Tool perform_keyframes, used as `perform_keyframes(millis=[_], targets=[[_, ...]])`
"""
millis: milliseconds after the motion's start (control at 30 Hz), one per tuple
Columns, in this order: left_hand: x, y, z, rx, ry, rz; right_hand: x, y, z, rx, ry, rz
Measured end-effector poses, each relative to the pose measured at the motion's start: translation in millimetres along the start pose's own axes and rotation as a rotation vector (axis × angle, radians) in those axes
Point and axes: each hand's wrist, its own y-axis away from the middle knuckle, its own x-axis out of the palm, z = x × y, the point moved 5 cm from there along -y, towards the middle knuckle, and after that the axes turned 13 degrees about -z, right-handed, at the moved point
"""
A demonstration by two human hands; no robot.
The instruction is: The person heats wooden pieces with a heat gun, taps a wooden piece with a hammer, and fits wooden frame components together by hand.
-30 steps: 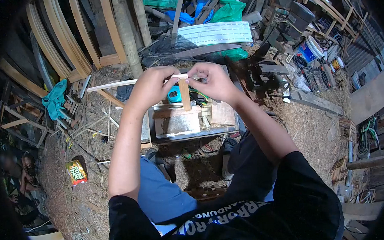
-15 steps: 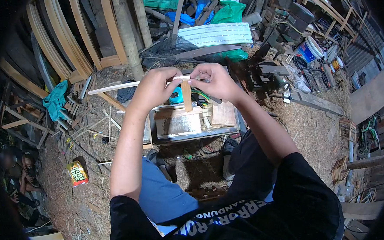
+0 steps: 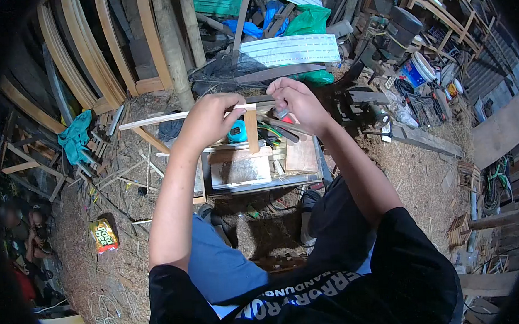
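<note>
My left hand [image 3: 213,118] is closed around a thin wooden strip [image 3: 154,120] near its right end, thumb along the near side. A short upright wooden piece [image 3: 252,132] meets the strip at that end, and another slanting leg [image 3: 152,139] runs down from its left part. My right hand [image 3: 301,104] is apart from the strip, to its right, with its fingers curled together. Something small and greyish shows under those fingers; its kind is unclear. Below the hands lie a turquoise tape measure [image 3: 237,131], tools with dark and green handles [image 3: 271,135] and a wooden block [image 3: 301,155].
A low worktable [image 3: 243,187] stands between my legs. Wooden frames [image 3: 89,53] lean at the left. A snack packet [image 3: 104,235] lies on the shaving-strewn floor. At the right are a white-blue bucket [image 3: 417,68] and a beam [image 3: 428,138]. Another person [image 3: 34,232] sits far left.
My right hand has drawn away from the strip's right end, moving right and slightly up. My left hand and the wooden strip have barely shifted.
</note>
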Motion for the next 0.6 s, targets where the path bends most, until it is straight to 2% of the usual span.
perform_keyframes(millis=[233, 433, 600], targets=[[3.2, 1.5, 3.9, 0.032, -0.005, -0.028, 11.9, 6.7, 15.2, -0.189, 0.059, -0.100], [3.9, 2.4, 5.2, 0.072, 0.028, -0.049, 26.3, 13.6, 20.8, -0.198, -0.002, -0.099], [3.1, 1.6, 6.7, 0.069, 0.019, -0.023, 24.8, 15.2, 17.5, -0.253, 0.107, -0.090]])
